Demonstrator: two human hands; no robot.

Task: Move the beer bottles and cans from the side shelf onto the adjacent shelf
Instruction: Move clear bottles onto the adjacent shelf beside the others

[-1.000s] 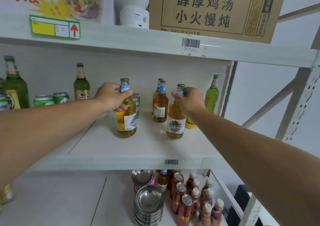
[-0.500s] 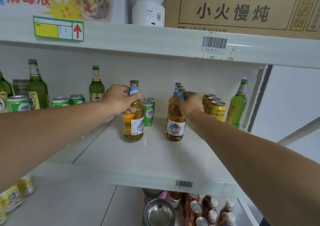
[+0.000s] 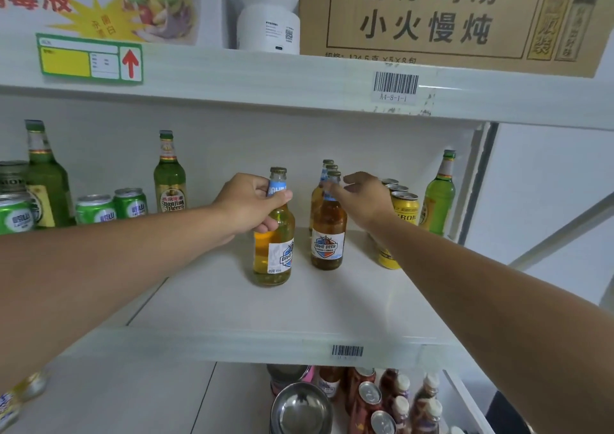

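My left hand (image 3: 250, 205) grips the neck of an amber beer bottle (image 3: 274, 254) with a blue and white label, standing upright on the white middle shelf (image 3: 299, 307). My right hand (image 3: 367, 197) hovers with fingers spread just right of a second amber bottle (image 3: 328, 234), which stands free at the front of a row of three. Yellow cans (image 3: 403, 207) and a green bottle (image 3: 439, 197) stand at the right end. On the left section stand green bottles (image 3: 169, 176) and green cans (image 3: 129, 202).
The upper shelf (image 3: 265, 78) carries a cardboard box (image 3: 448, 11), a white device (image 3: 267, 8) and a poster. Below, steel bowls (image 3: 300, 407) and several small bottles and cans (image 3: 392, 400) fill the lower shelf. A metal upright (image 3: 481, 181) bounds the right side.
My right hand has let go of the second amber bottle and opened beside it. Both bottles now stand on the shelf; my left hand still grips its bottle.
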